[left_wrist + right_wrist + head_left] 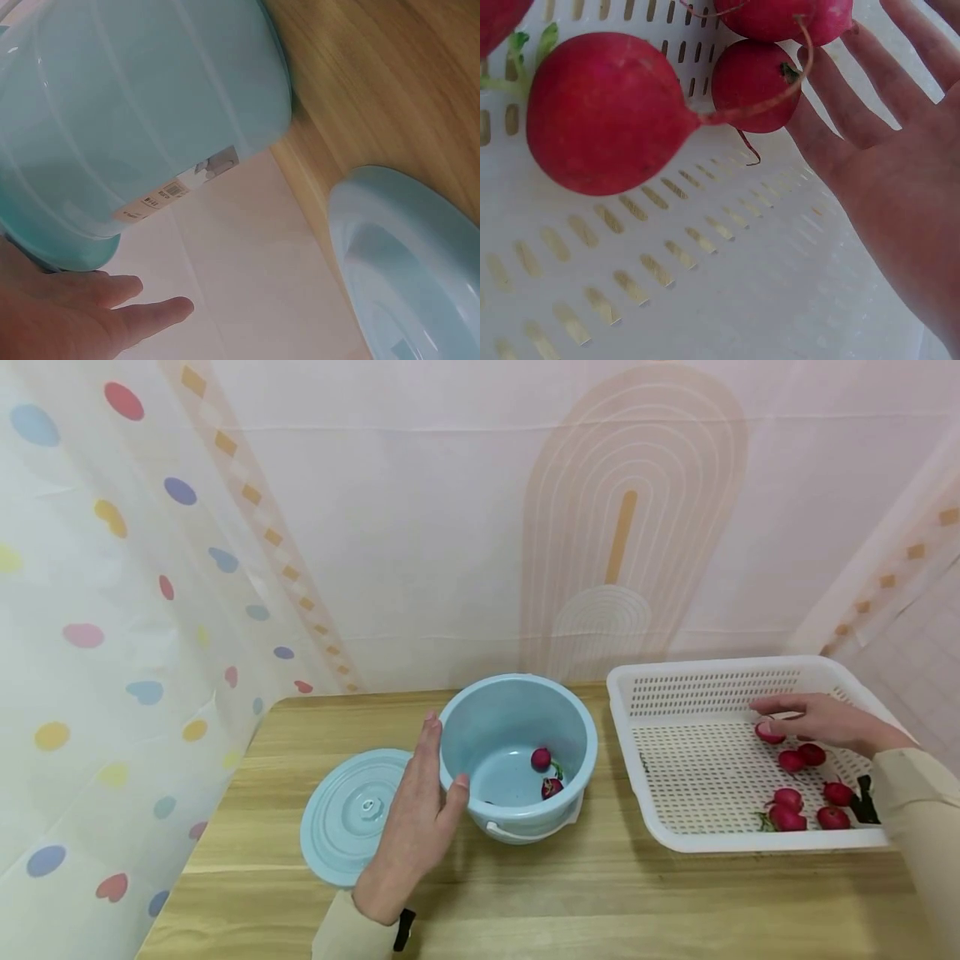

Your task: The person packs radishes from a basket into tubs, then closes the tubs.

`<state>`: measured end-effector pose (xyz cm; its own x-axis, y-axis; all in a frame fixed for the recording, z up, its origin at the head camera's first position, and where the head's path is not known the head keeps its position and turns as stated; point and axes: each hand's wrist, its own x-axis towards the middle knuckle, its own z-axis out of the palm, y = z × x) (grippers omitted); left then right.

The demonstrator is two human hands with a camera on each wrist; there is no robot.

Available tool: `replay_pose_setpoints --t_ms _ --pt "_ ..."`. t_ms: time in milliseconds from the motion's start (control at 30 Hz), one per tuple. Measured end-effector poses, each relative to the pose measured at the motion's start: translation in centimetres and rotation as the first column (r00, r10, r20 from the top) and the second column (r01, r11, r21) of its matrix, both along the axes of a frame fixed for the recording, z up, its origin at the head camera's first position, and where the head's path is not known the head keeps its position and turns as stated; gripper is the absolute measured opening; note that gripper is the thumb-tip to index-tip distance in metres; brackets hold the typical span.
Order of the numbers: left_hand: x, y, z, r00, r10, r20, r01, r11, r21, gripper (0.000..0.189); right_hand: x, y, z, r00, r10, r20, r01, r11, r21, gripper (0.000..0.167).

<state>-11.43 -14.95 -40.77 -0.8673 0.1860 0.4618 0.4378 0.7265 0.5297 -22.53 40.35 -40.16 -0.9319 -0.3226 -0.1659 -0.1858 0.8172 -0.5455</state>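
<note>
Centre in the head view, the left hand (415, 814) stands straight-fingered, grasping nothing, beside the bucket (501, 718); at right, the right hand (828, 722), fingers extended and unclenched, reaches radishes (787, 818) in the basket (697, 768). Only the left wrist view shows a label (176, 187).

The person wears long sleeves in pale cream. At the bottom of the head view, the left sleeve (348, 935) ends in a plain cuff at the wrist, with a small black strap-like piece (404, 930) sticking out at its right side. Along the right edge, the right sleeve (918, 827) is smooth and lightly creased near its cuff; beside it shows another narrow black piece (866, 800). The left hand (415, 818) and right hand (828, 721) are bare.
</note>
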Motion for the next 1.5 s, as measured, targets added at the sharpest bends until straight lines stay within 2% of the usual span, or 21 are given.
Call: replay_pose_setpoints --t_ms 300,567,833,1167,1500 --pt "0.1 -0.1 -0.1 1.0 0.0 -0.005 0.0 1.0 -0.002 0.073 -0.2 0.0 -0.5 0.999 0.035 -0.008 -0.035 0.999 0.003 0.046" --pt "0.1 0.0 0.1 1.0 -0.01 -0.026 0.01 1.0 -0.001 0.072 0.1 0.0 -0.3 0.999 0.033 0.0 -0.033 0.997 0.064 0.043" --pt "0.1 0.0 0.2 0.999 -0.011 -0.04 0.011 1.0 -0.01 0.072 0.3 -0.3 0.1 0.999 0.046 -0.002 -0.046 0.997 0.068 0.033" --pt "0.1 -0.1 0.1 0.999 -0.002 -0.034 0.002 1.0 -0.011 0.073 0.2 -0.7 0.6 0.998 0.031 -0.045 -0.03 0.999 0.028 0.039" --pt "0.2 -0.1 0.3 1.0 0.009 -0.01 -0.009 1.0 -0.015 0.073 0.5 -1.4 3.0 0.992 0.0 -0.127 -0.001 1.0 -0.009 0.037"
